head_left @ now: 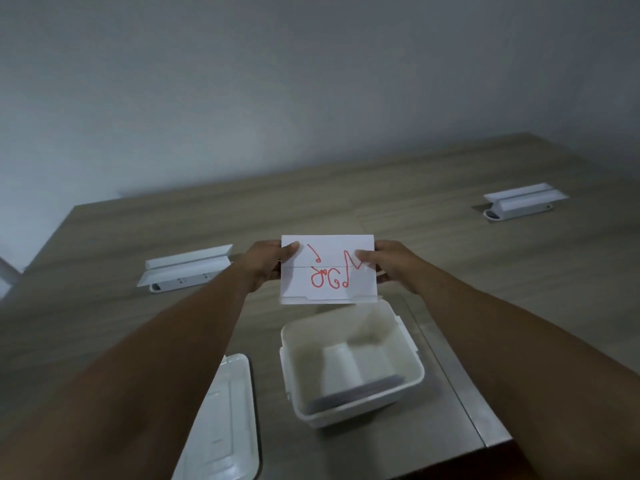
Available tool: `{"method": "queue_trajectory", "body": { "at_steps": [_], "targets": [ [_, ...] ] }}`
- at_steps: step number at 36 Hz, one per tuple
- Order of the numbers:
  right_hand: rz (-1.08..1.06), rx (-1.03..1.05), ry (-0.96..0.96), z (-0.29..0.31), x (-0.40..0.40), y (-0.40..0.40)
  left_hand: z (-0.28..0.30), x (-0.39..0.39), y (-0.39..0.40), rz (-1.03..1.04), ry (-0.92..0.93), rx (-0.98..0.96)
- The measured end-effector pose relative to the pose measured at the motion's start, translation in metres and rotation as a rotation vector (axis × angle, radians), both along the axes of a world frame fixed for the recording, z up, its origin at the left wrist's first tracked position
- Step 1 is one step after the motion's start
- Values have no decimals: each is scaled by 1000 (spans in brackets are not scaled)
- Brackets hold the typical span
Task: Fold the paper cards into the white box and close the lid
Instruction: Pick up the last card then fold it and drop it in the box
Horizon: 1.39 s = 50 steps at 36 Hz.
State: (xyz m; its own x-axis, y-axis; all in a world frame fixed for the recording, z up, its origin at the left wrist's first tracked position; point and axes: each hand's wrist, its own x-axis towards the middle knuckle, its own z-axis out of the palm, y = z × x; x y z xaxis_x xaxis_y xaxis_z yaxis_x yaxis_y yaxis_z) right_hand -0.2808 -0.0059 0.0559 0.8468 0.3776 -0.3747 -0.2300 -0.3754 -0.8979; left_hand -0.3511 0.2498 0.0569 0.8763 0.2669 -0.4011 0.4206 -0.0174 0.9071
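I hold a white paper card [328,268] with red handwriting up above the table, facing me, a crease running across its middle. My left hand [265,266] pinches its left edge and my right hand [388,268] pinches its right edge. Just below and nearer to me stands the open white box [412,355], with a folded white card and something dark lying on its bottom. The box's white lid [225,427] lies flat on the table to the left of the box.
The wooden table [450,254] carries two raised white socket flaps, one at the left [185,268] and one at the far right [523,200]. A metal strip [460,393] runs along the table right of the box. A grey wall stands behind.
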Motion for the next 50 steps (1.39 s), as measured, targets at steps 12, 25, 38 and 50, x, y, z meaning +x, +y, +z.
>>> {"method": "queue_trajectory", "body": {
  "at_steps": [12, 25, 38, 50],
  "targets": [
    [-347, 170, 77, 5, -12, 19, -5, -42, -6, -32, -141, 647],
    [-354, 379, 285, 1, -4, 14, -38, -35, -48, -298, -304, 1259],
    [-84, 224, 201, 11, -1, -8, -30, -28, -41, -195, -302, 873],
    [22, 40, -77, -14, -3, -5, -18, -31, -36, -20, -181, 347]
  ]
}}
